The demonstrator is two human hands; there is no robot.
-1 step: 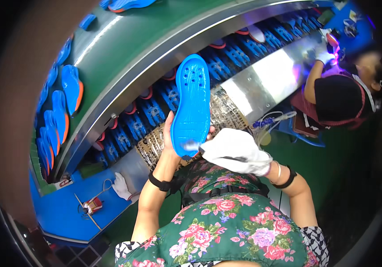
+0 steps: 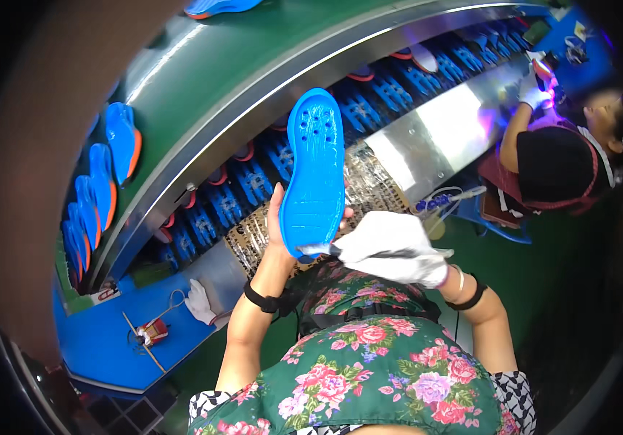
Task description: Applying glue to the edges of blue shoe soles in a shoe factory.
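A blue shoe sole (image 2: 314,170) stands almost upright in front of me, its inner face toward me, with several small holes near the toe and a wet-looking sheen. My bare left hand (image 2: 275,217) grips it from behind near the heel, fingers showing at both edges. My right hand (image 2: 388,248), in a white glove, is closed round a brush (image 2: 314,249) with a dark handle. Its pale bristles touch the sole's heel rim. The glove hides most of the handle.
Beyond the sole runs a metal-edged green conveyor (image 2: 181,94), with blue-and-orange soles (image 2: 123,141) at left. Blue racks (image 2: 253,181) line the ledge. A blue table (image 2: 108,333) at lower left bears a small red container (image 2: 153,332) and white glove (image 2: 199,303). A co-worker (image 2: 554,156) sits at right.
The brush tip has moved down toward me, onto the heel's end rim. My left hand still holds the sole in nearly the same place. The surroundings have shifted slightly in view.
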